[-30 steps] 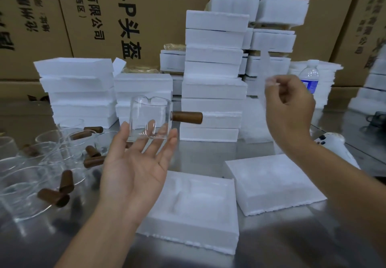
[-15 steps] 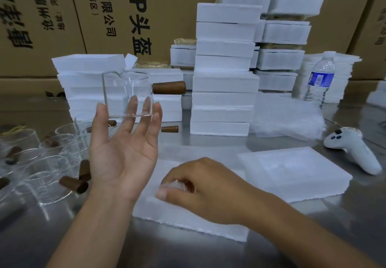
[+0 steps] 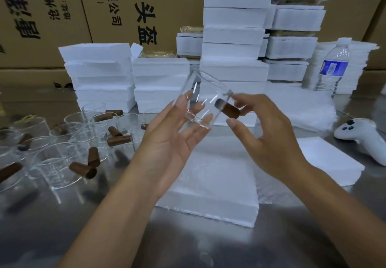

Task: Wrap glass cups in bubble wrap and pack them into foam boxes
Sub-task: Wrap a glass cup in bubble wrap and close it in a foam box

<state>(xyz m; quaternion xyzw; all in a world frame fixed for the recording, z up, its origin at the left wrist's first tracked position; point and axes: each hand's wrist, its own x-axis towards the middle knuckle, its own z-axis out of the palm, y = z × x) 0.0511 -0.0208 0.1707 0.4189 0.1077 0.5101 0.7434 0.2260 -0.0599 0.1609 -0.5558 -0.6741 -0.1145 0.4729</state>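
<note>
I hold a clear glass cup (image 3: 205, 98) with a brown wooden handle tilted in the air over the table's middle. My left hand (image 3: 173, 140) cradles its base from below, fingers lightly curled round the glass. My right hand (image 3: 265, 134) pinches the wooden handle (image 3: 227, 110) between thumb and fingertips. Under both hands lies an open foam box (image 3: 211, 203) with a thin bubble wrap sheet (image 3: 200, 171) across its top. A second foam piece (image 3: 328, 161) lies flat to the right.
Several more glass cups (image 3: 62, 148) with wooden handles lie at the left. Stacks of foam boxes (image 3: 234, 48) stand behind. At the right are a pile of bubble wrap (image 3: 300, 104), a water bottle (image 3: 332, 69) and a white controller (image 3: 363, 138). Cardboard cartons (image 3: 104, 12) form the back wall.
My right hand rose from the foam box, where it laid the sheet, and took hold of the cup's handle. The cup moved right and tilted.
</note>
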